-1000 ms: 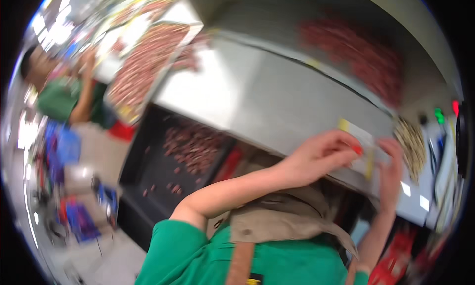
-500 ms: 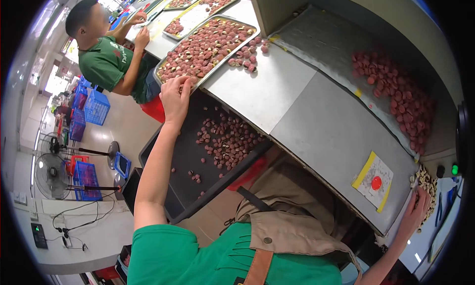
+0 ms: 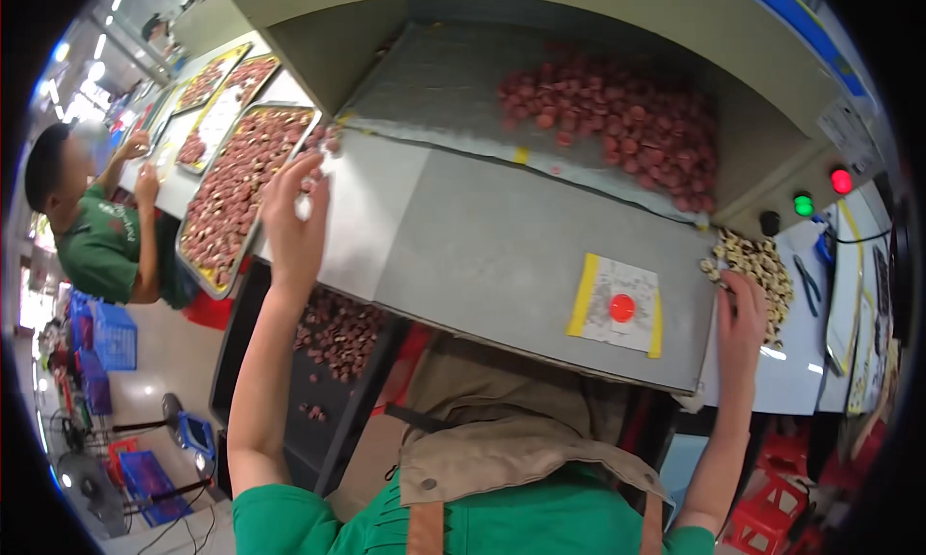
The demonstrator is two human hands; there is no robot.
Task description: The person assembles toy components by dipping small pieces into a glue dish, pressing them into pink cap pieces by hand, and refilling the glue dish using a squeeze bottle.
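Note:
My left hand [image 3: 292, 229] is over the left end of the grey bench, thumb and curved fingers apart, by a small cluster of dark-red round pieces [image 3: 328, 140]. Beside it lies a metal tray [image 3: 253, 235] full of red-and-cream pieces. My right hand [image 3: 741, 319] is at the bench's right end, its fingers drawn together at a cream-and-dark piece [image 3: 712, 268]. That hand is at the edge of a heap of similar cream-and-dark pieces [image 3: 757, 264]. Between my hands, a white card with yellow tape edges [image 3: 590, 319] bears a red disc [image 3: 622, 308].
A heap of red round pieces [image 3: 617, 121] lies in the hooded recess behind the bench. Below left, a black bin [image 3: 289, 415] holds more. Green and red lamps [image 3: 803, 205] and pliers [image 3: 808, 285] are at right. A co-worker in green [image 3: 101, 242] is at far left.
The view has swung to the right. My left hand has gone from the tray's near corner to the cluster beside the tray. My right hand remains by the cream-and-dark heap.

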